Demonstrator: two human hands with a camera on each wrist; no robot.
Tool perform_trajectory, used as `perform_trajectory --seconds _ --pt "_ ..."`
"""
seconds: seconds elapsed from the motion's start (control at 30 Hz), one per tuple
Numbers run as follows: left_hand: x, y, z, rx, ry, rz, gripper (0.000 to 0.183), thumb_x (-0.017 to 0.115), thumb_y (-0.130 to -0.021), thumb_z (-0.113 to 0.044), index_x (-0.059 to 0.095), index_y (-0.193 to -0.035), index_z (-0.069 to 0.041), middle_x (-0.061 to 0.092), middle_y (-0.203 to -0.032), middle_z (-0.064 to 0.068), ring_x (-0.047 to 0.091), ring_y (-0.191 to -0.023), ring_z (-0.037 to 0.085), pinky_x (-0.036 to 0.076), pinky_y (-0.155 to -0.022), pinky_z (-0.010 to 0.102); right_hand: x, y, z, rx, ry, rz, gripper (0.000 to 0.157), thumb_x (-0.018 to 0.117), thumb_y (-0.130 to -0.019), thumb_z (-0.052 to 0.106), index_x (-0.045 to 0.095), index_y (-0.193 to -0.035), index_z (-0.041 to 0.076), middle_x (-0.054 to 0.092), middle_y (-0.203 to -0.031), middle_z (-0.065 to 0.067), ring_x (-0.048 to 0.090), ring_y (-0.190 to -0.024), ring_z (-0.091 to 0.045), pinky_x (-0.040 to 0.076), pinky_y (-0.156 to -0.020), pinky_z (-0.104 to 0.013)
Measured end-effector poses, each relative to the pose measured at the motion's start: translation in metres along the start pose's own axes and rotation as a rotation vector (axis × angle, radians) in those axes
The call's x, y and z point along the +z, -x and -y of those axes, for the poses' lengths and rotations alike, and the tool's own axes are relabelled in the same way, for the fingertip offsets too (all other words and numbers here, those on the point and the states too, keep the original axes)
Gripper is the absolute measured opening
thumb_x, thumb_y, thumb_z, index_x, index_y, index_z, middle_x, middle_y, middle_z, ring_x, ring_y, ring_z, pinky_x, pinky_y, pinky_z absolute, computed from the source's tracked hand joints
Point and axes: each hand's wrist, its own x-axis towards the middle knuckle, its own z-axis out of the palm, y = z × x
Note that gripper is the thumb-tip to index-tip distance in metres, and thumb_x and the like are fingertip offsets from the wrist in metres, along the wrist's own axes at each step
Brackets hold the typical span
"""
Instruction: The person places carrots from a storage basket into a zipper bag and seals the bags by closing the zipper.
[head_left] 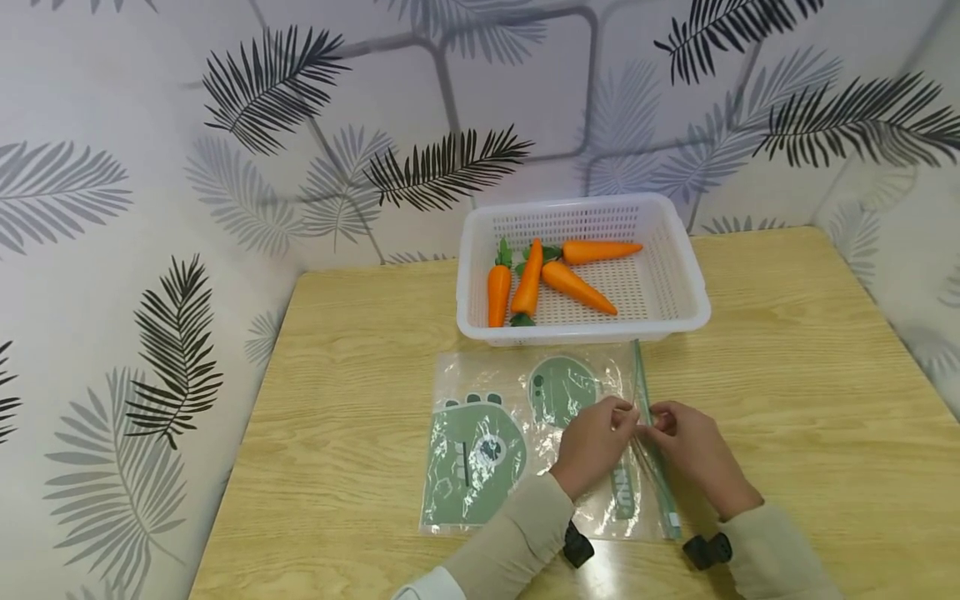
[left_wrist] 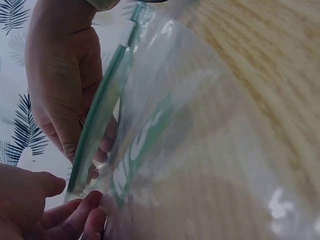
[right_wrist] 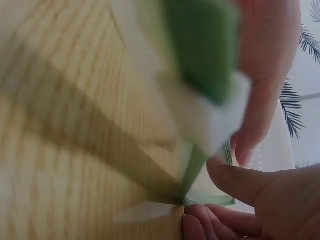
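A clear zip bag with a green dinosaur print lies flat on the table, its green zip strip along the right side. My left hand pinches the bag's mouth just left of the strip, around mid-length. Opposite it, my right hand pinches the strip's edge, fingertips close to the left ones. In the left wrist view the bag's mouth lifts up between both hands. A white slider sits at the strip's near end, large and blurred in the right wrist view.
Behind the bag stands a white plastic basket holding several orange carrots with green tops. The wooden table meets a leaf-patterned wall covering at the back and left. Dark wrist cameras hang under both sleeves.
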Motion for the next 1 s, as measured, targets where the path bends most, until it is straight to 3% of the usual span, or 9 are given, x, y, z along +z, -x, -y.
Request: perform_trajectory --seconds 0.27,0.47,0.77,1.0 --pt "0.001 -0.002 0.005 0.007 -0.017 -0.029 0.021 0.054 -0.093 -0.031 0.066 -0.106 -0.019 0.067 -0.092 -0.015 0.060 -0.079 -0.002 0.045 -0.063 0.018 0.001 -0.001 0.001 0.016 -0.032 0.025 0.045 0.066 -0.087 0.028 0.057 -0.113 -0.008 0.060 -0.080 -0.005 0.060 -0.075 -0.021 0.050 -0.064 -0.037" --pt "-0.004 0.004 0.009 -0.011 0.024 -0.027 0.019 0.056 -0.089 -0.027 0.068 -0.101 -0.019 0.064 -0.084 -0.017 0.055 -0.071 -0.004 0.045 -0.060 0.018 0.001 0.002 -0.002 0.008 -0.055 0.013 0.035 0.062 -0.090 0.017 0.058 -0.114 -0.008 0.065 -0.087 -0.011 0.062 -0.080 -0.026 0.051 -0.069 -0.040" --pt "-0.018 0.020 0.008 -0.014 0.047 -0.043 0.014 0.056 -0.085 -0.024 0.064 -0.093 -0.017 0.060 -0.077 -0.016 0.053 -0.063 -0.001 0.043 -0.054 0.019 0.008 0.003 0.001 -0.029 -0.160 0.038 0.028 0.062 -0.090 0.015 0.060 -0.111 -0.004 0.065 -0.081 -0.004 0.058 -0.069 -0.013 0.047 -0.058 -0.024" --pt "-0.032 0.032 0.018 -0.045 0.104 -0.085 0.012 0.055 -0.087 -0.024 0.062 -0.094 -0.018 0.058 -0.078 -0.016 0.054 -0.067 0.001 0.045 -0.058 0.020 0.020 0.001 0.011 -0.041 -0.238 0.050 0.025 0.062 -0.089 0.008 0.059 -0.111 -0.005 0.064 -0.080 -0.005 0.060 -0.068 -0.013 0.049 -0.058 -0.023"
